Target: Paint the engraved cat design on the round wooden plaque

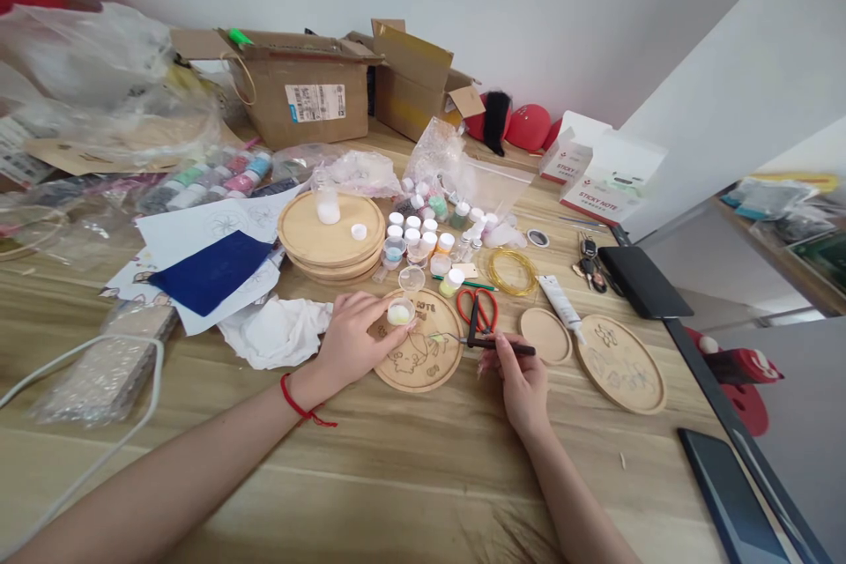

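Note:
A small clear cup with pale yellow stuff in it is pinched between the thumb and fingers of my left hand. Its clear lid stands open behind. The cup is over the left part of a round wooden plate with dark line drawings on it. My right hand grips a thin tool with a dark handle, pen-fashion. The tool's fine metal tip points left, over a small yellow-green patch on the plate; whether it touches cannot be made out.
White-capped jars crowd behind the plate, near red-handled scissors and gold wire. Stacked wooden plates stand back left, crumpled tissue beside my left wrist. At right lie a white tube, another drawn plate and a phone.

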The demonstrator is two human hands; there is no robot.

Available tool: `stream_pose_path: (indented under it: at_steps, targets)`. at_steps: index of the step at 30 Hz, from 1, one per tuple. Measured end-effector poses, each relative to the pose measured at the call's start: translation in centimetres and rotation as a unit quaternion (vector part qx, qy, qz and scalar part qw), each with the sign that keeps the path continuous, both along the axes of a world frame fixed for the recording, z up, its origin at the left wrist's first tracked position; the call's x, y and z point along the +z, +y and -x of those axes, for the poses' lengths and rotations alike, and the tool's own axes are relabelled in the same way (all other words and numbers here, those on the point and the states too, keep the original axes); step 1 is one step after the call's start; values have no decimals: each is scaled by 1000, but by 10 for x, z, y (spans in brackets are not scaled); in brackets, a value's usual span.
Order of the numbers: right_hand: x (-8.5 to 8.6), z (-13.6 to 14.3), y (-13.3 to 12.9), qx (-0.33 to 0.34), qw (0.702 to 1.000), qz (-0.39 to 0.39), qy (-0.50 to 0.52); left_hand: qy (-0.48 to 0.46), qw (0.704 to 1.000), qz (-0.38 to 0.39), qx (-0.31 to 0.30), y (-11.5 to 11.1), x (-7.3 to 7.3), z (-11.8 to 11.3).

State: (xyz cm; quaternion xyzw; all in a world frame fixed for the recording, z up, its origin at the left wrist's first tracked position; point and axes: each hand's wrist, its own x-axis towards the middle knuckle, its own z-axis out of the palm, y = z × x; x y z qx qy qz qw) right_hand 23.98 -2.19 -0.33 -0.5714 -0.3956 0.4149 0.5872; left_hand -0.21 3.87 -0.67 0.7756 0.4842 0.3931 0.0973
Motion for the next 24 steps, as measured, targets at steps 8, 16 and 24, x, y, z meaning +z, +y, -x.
stream_pose_path:
  at_steps: [8, 16, 24]
  targets:
    - [-6, -6, -1, -3, 1000, -6, 28, -2, 1000, 6, -1, 0, 2, -1]
    - [-5, -7, -2, -12, 1000, 3, 26, 3, 1000, -8, -2, 0, 2, 0]
    - [-4, -4, -1, -1, 1000, 4, 21, -1, 1000, 4, -1, -1, 3, -1]
